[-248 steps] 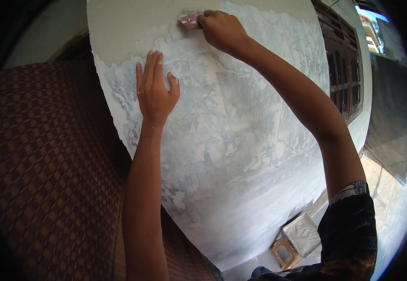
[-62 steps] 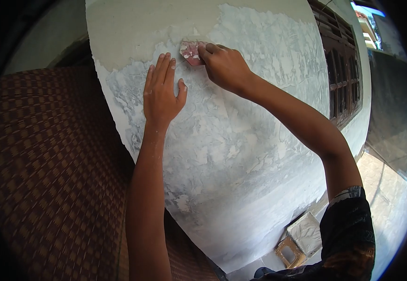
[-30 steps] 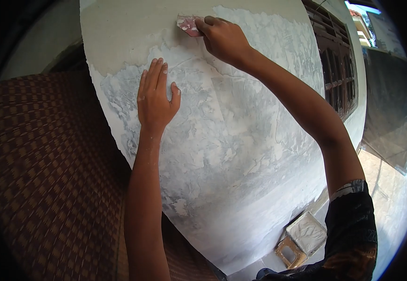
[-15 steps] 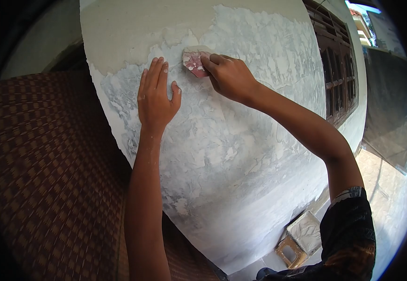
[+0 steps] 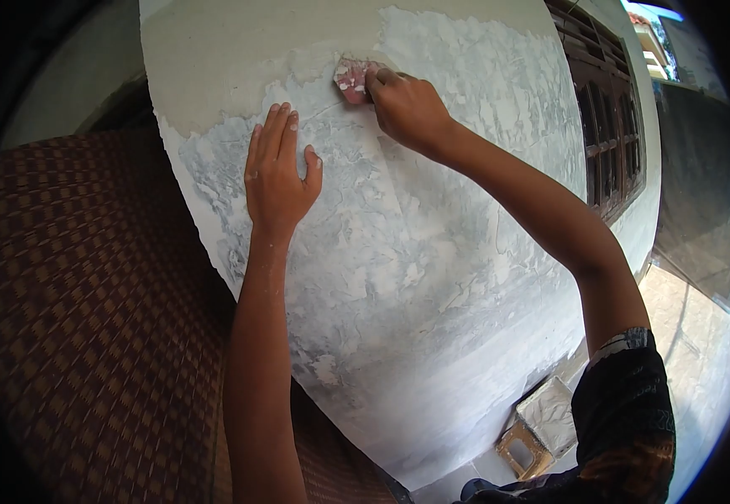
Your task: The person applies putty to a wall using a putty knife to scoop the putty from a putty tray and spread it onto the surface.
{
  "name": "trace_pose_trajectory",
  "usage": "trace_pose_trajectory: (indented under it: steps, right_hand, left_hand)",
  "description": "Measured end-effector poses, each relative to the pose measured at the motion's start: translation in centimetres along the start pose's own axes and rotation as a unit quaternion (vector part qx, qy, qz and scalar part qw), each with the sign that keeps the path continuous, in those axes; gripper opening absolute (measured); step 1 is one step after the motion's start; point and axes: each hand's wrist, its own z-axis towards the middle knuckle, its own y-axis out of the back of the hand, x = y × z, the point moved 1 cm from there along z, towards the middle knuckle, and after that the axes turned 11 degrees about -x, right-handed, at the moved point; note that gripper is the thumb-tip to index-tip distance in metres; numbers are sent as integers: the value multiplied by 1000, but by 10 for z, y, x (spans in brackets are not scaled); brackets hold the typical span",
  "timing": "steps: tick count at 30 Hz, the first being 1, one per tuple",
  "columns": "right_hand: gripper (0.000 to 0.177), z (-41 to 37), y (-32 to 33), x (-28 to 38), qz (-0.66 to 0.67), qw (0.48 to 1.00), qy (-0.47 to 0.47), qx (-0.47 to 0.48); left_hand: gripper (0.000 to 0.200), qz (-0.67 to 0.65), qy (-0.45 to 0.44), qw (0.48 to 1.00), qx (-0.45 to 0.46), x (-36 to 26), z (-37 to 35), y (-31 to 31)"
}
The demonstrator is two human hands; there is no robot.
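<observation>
One scraper (image 5: 351,79) we pinch in our right hand (image 5: 410,107) at the wall (image 5: 415,294); our left hand (image 5: 280,183) lies flat there, thumb spread.

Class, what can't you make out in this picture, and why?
All in the head view:
Pink scraper: held end hidden by the right hand.
Left hand: palm hidden, facing the wall.
Stool-like stand: right side behind the dark sleeve.
Woven mat: bottom cut off by the picture's edge.
</observation>
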Motion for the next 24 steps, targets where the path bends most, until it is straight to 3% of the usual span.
trace_pose_trajectory:
  steps: [3, 9, 14, 18, 21, 24]
  right_hand:
    - [15, -2, 14, 19, 51, 998, 20, -27]
    - [12, 65, -8, -29, -17, 996, -37, -79]
    - [19, 16, -2, 9, -12, 997, -29, 64]
    - [23, 3, 16, 27, 55, 998, 22, -32]
    - [18, 50, 8, -9, -7, 996, -38, -76]
    - [15, 73, -13, -32, -26, 994, -17, -102]
  left_hand:
    - [44, 1, 3, 1000, 0, 0, -1, 1]
    - [44, 2, 4, 1000, 4, 1, -2, -1]
    - [45, -4, 4, 1000, -2, 0, 0, 0]
    - [45, 1, 4, 1000, 0, 1, 0, 0]
    - [44, 7, 3, 1000, 7, 0, -2, -1]
    - [44, 8, 4, 1000, 6, 1, -2, -1]
